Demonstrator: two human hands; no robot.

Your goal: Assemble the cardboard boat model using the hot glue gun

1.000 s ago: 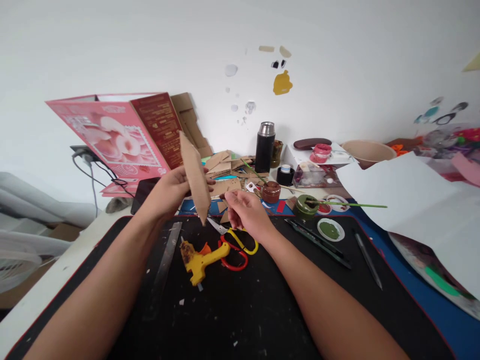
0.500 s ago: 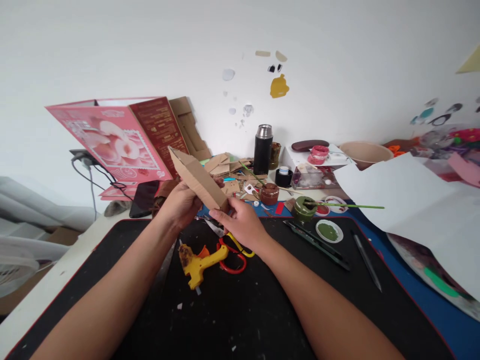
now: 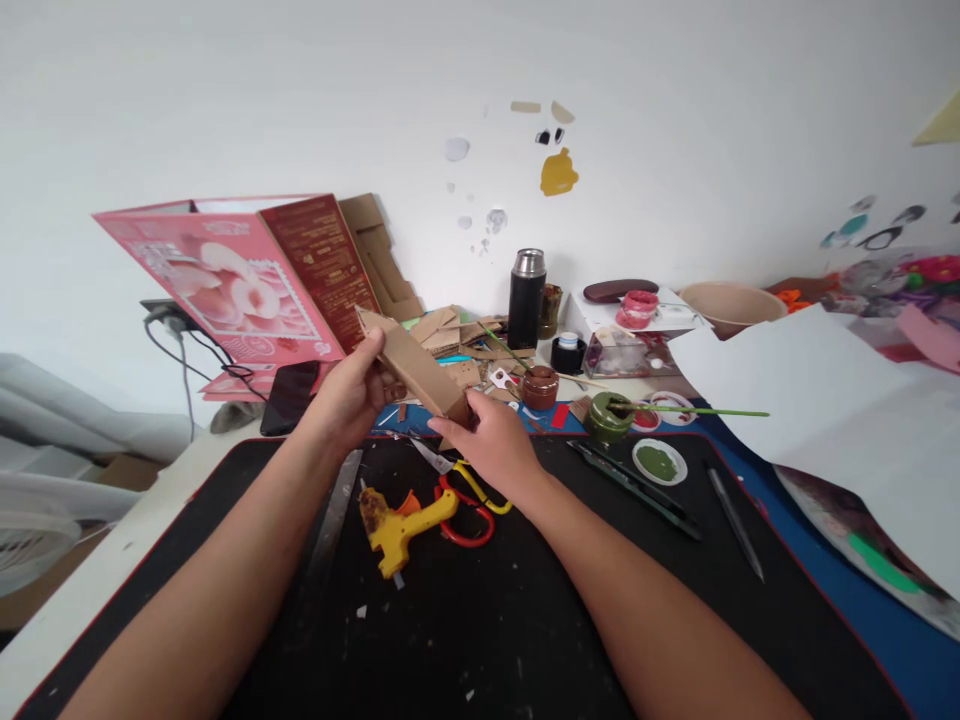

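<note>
A long folded cardboard piece (image 3: 421, 372) is held up, tilted, above the far edge of the black mat (image 3: 465, 620). My left hand (image 3: 351, 393) grips its upper left end, thumb on the near face. At the lower right end, my right hand (image 3: 491, 432) pinches it between thumb and fingers. Below the hands lie a yellow glue gun (image 3: 405, 525) and scissors (image 3: 474, 520) with red and yellow handles. A metal ruler (image 3: 330, 530) rests beside my left forearm.
Cardboard scraps (image 3: 442, 325), a black thermos (image 3: 527, 300) and paint jars (image 3: 609, 415) stand behind. A pink box (image 3: 225, 280) and a phone (image 3: 289, 397) are at the left. A green cutter (image 3: 637, 490) and a pen (image 3: 735, 525) lie on the right.
The cardboard piece has shifted slightly right and turned, showing a smoother face. My left hand has moved its thumb up onto the piece's upper end; my right hand moved slightly right.
</note>
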